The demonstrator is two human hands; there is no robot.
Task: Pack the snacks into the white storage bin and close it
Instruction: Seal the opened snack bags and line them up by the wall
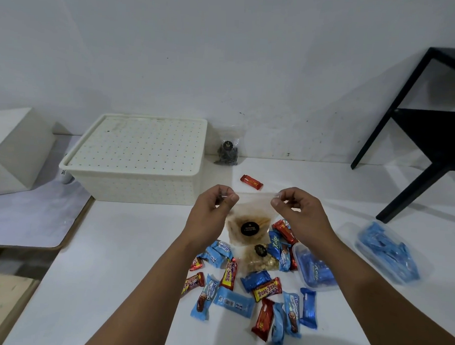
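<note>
The white storage bin [133, 187] stands at the back left with its perforated lid [139, 143] on. My left hand [209, 210] and my right hand [300, 211] each pinch a top corner of a clear snack bag [250, 224] with brown chips and a round black label, held upright just above the table. Under it lies a clear bag of pale nuts [259, 258]. Several blue and red wrapped snack bars [232, 301] are scattered on the white table [120, 259] in front of me. One red bar [251, 181] lies alone near the bin.
A clear bag of dark snacks [228, 149] leans on the wall right of the bin. Two clear tubs of blue wrappers [313, 268] [388, 252] sit at the right. A black stool [429, 133] stands at the far right, a white box [15, 149] at the far left.
</note>
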